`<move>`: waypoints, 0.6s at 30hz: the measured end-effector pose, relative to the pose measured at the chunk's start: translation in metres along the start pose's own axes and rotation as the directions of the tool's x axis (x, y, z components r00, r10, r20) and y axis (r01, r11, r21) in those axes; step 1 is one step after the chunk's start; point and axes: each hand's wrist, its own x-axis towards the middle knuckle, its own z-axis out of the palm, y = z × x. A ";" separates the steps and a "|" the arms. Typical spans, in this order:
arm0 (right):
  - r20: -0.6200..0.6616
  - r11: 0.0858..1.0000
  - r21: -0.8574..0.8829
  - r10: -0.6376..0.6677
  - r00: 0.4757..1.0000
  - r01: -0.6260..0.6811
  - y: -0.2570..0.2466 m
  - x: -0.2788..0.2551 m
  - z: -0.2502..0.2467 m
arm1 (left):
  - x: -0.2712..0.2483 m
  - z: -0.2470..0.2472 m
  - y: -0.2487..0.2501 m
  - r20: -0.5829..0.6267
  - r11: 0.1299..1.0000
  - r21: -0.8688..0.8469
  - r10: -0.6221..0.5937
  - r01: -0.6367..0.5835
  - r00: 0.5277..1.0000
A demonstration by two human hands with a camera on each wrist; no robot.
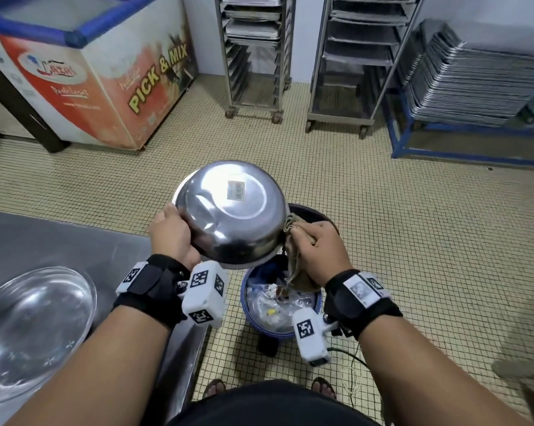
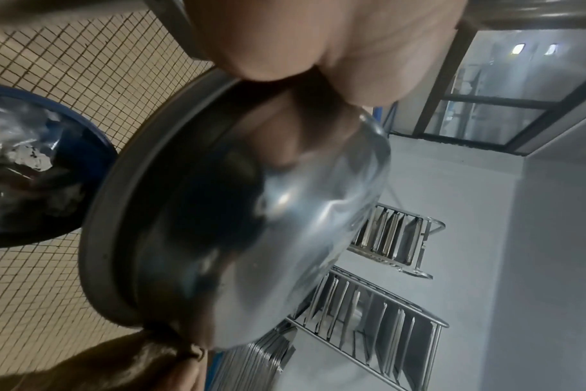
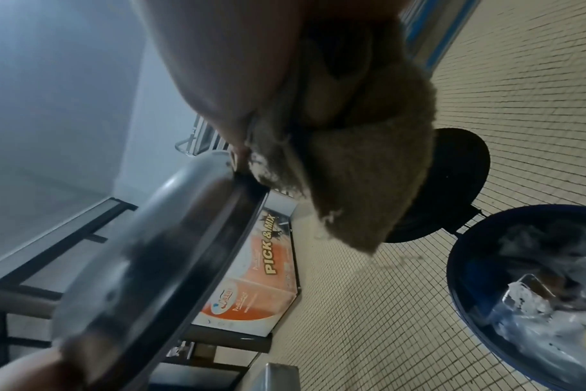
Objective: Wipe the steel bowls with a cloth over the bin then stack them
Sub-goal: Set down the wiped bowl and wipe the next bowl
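Our left hand grips the steel bowl and our right hand clutches the cloth, both over the bin beside the steel surface on the tiled floor.

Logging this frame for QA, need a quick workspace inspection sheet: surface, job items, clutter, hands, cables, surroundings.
Surface: steel counter at left, a second bowl upright on it.
Job's things: steel bowl held upside down and tilted over the blue bin; brown cloth at its right rim.
Clutter: bin holds plastic waste; its black lid stands open behind.
Hands: left hand grips the bowl's rim; right hand holds the cloth against the rim.
Cables: thin wire on the floor by the right foot.
Surroundings: chest freezer, tray racks, stacked trays, tiled floor.
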 end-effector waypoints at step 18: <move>-0.016 0.987 -0.155 0.043 0.999 -0.045 -0.001 0.003 0.003 | 0.002 0.002 -0.003 0.018 0.983 0.095 0.154 -0.155 0.988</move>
